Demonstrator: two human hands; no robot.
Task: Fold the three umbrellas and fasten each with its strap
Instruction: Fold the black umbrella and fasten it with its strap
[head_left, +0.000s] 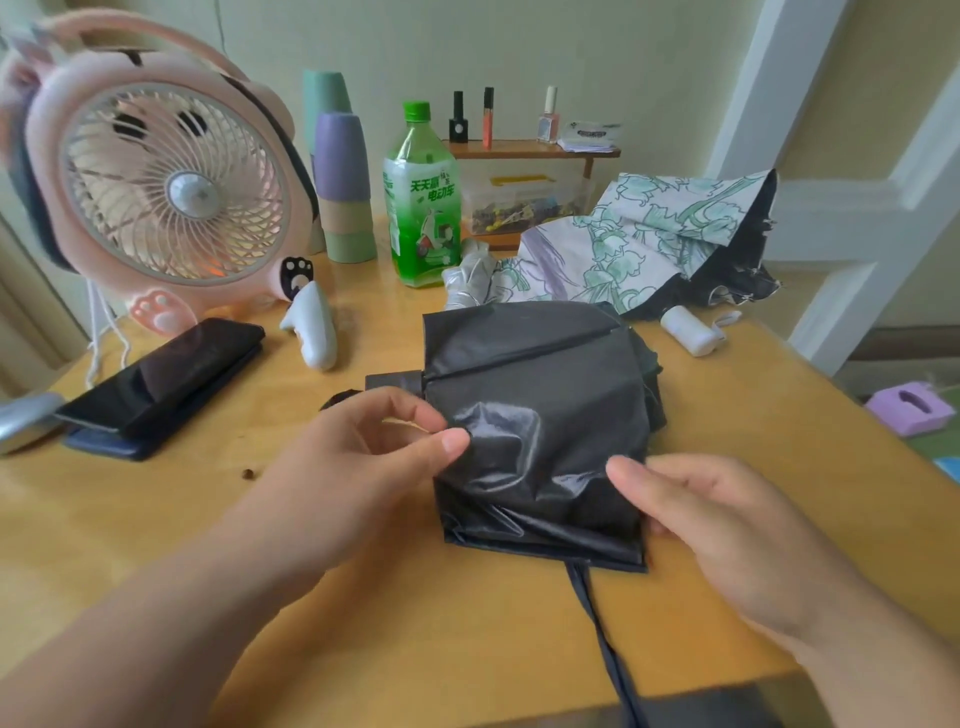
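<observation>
A black umbrella (540, 395) lies collapsed on the wooden table (467, 639), its canopy loose and its handle pointing left. Its dark strap (602, 639) trails toward the table's near edge. My left hand (374, 462) pinches the canopy's left edge between thumb and fingers. My right hand (727, 525) holds the canopy's right side with the thumb on top. Behind lies a floral umbrella (649, 244), unfolded, with a white handle (691, 327). A silver umbrella (470, 275) pokes out beside it, mostly hidden.
A pink fan (166, 187) stands at the back left. A phone (166, 374) on a dark case lies at the left, next to a white gadget (314, 327). Stacked cups (343, 187), a green bottle (422, 202) and a small shelf (530, 150) line the back.
</observation>
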